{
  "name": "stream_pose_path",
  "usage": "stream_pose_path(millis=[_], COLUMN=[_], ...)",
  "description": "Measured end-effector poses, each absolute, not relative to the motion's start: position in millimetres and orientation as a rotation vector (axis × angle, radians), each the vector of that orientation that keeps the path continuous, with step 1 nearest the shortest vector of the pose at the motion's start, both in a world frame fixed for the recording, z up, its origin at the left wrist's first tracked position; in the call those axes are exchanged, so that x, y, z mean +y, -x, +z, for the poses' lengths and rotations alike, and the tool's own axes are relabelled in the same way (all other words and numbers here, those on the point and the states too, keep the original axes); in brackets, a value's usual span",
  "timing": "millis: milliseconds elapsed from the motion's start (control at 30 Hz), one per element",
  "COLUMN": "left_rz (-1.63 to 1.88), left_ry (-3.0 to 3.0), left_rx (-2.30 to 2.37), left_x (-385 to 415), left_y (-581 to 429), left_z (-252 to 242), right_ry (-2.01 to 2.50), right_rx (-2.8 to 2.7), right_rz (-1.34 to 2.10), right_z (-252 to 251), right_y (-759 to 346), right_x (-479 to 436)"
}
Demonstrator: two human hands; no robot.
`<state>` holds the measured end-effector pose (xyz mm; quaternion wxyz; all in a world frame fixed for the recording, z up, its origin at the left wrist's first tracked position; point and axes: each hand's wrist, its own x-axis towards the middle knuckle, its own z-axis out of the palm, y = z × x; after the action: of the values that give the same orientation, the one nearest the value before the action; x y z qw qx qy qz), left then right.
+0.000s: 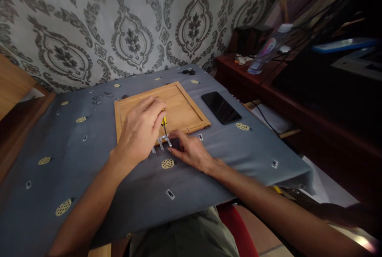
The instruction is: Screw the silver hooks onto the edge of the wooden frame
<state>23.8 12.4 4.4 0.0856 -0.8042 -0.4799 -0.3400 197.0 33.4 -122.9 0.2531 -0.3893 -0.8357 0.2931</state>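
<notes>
My left hand (143,125) is closed around a screwdriver (164,121) with a yellow and black handle, held upright above the near edge of a wooden panel (155,98). The screwdriver's shaft points down at a white hook rack (161,142) with several prongs, which lies along that edge. Beside the rack, my right hand (191,148) has its thumb and fingers bent around the rack's right end. Those fingers seem to touch it, steadying contact at the panel's edge. The screwdriver's tip is too small to make out clearly.
A black phone (221,107) lies right of the panel. Dark keys (189,71) and some small metal pieces (100,97) rest on the blue patterned tablecloth (128,193). A plastic bottle (267,52) stands on the dark red desk at right. A patterned wall closes off the back.
</notes>
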Motion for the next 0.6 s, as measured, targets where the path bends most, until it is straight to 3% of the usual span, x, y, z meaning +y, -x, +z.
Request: stream_pose_path(millis=[600], left_rz=[-1.027], left_ry=[2.386], left_rx=[-1.423], left_x=[11.6], left_y=[-24.7], left_z=[4.2], right_ry=[1.030], right_rx=[-2.267], right_rz=[0.803], right_z=[-121.8], right_y=[-197.5], right_x=[33.1])
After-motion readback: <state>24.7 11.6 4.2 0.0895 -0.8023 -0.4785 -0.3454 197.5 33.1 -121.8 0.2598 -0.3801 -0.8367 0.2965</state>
